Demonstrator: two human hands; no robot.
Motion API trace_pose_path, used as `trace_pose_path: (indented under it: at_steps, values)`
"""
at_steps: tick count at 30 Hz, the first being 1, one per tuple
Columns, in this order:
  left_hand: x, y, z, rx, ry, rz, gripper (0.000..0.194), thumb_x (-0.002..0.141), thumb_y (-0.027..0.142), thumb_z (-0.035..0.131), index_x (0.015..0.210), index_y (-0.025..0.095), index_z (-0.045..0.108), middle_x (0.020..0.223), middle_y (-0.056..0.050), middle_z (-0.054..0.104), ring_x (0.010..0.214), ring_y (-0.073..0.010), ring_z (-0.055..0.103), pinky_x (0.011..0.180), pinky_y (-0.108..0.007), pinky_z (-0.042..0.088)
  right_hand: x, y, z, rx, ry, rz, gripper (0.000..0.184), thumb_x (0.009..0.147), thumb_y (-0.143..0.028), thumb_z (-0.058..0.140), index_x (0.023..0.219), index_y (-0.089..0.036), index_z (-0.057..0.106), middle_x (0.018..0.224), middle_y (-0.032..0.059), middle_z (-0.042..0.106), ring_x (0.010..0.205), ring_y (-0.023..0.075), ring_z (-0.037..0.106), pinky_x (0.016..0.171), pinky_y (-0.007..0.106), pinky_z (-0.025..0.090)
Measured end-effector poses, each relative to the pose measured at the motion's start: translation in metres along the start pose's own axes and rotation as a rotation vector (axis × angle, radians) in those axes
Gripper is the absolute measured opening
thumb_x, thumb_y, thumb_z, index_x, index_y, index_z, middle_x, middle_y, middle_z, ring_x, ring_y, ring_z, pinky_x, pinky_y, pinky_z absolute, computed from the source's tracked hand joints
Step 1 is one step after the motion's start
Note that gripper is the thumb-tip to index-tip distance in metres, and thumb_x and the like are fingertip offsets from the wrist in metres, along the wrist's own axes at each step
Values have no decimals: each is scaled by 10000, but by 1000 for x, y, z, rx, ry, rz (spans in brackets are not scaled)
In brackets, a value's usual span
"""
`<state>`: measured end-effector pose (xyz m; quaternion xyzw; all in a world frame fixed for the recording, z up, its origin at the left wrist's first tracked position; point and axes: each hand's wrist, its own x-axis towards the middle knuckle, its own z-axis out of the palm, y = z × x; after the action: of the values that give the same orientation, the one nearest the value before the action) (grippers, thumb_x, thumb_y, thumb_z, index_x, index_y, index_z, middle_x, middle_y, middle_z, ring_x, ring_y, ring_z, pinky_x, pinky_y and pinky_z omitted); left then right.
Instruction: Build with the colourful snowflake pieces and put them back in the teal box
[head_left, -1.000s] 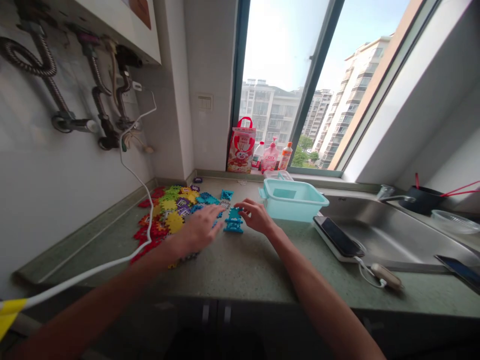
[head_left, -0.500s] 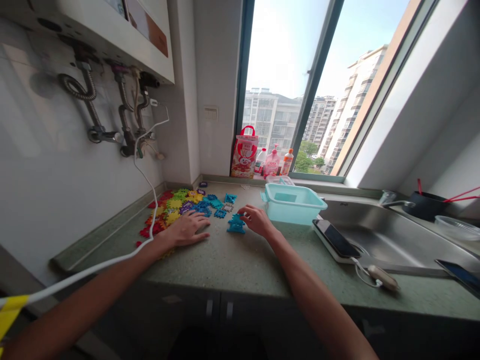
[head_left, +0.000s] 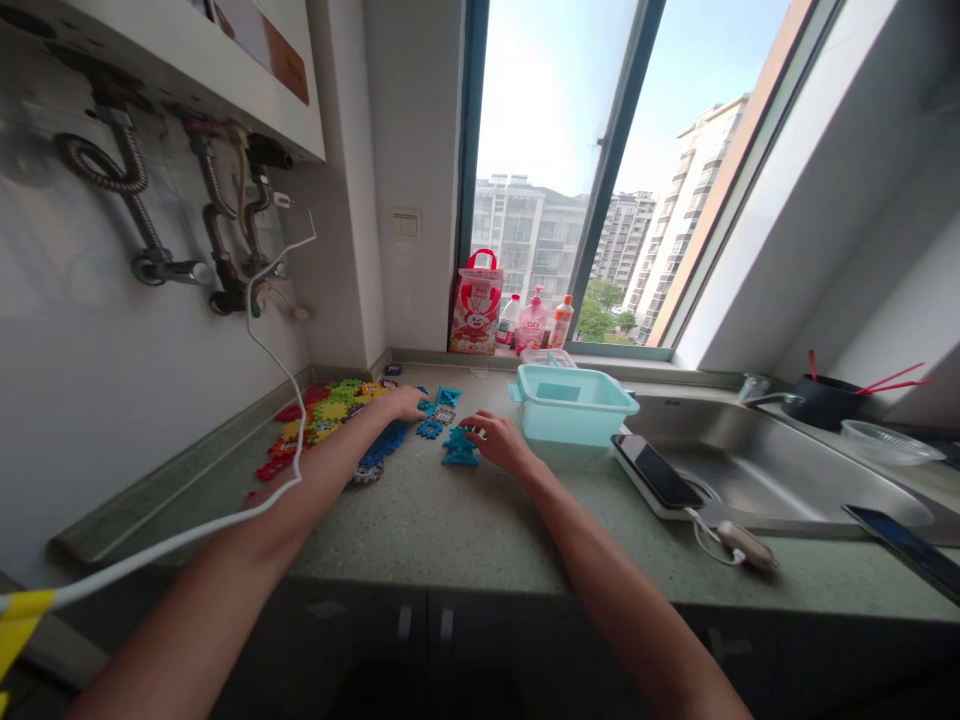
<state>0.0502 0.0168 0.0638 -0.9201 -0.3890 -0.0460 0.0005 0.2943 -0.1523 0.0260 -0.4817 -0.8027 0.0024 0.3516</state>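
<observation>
My right hand grips the upper right side of a blue toy-gear assembly, which stands upright on the counter. Farther left, my left hand reaches over the pile with its fingers bent down and closed at a light blue gear piece; the exact grip is partly hidden. Another blue piece, a grey gear and a small blue gear lie between the hands. Red, yellow, green and purple gears spread out on the left, partly covered by my left forearm.
A turquoise plastic tub stands right of my right hand, near the steel sink. A phone lies at the sink's edge. The white cable crosses over my left forearm. Bottles line the window sill.
My left hand has moved forward over the pile, and its spread fingers have bent together at the blue pieces. My right hand keeps hold of the blue assembly. The view has shifted slightly.
</observation>
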Motion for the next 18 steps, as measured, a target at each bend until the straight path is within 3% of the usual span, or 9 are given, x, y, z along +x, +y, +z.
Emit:
trace_pose_path:
  at_steps: [4,8,12,15,18]
  values:
    - [3,0,4,122,21,-65,361,764,482,762,1023,231,788,1017,-155,795,1012,-323,718,951,-378,474,1,1,4,3,2,9,270,899,-162,741,1132,-293,772,1062,33,733,775,145,699,827,277,537]
    - [1,7,2,163,99,-97,196,797,333,741,911,179,782,934,-188,790,1004,-334,726,1014,-413,436,0,1,3,11,-7,-2,366,906,-193,739,1254,-306,723,1131,43,722,860,165,712,854,284,546]
    - [-13,16,-11,140,229,-156,307,922,319,604,1164,188,741,1029,-168,787,1004,-322,729,958,-417,481,0,2,-4,-15,104,-31,374,979,-276,656,1353,-289,657,1203,76,708,1054,217,690,969,344,527]
    - [-35,30,-18,-108,417,-98,400,987,373,537,1330,205,657,1146,-112,772,1000,-262,725,910,-355,528,3,-2,-9,2,235,-39,367,1015,-313,605,1378,-274,636,1227,93,708,1113,239,672,1019,382,510]
    - [-59,50,-14,-512,559,113,383,956,427,607,1246,195,696,1177,-92,757,994,-233,715,886,-335,567,5,-10,-11,96,313,-28,391,1019,-343,604,1404,-273,615,1205,86,726,1022,219,703,981,371,538]
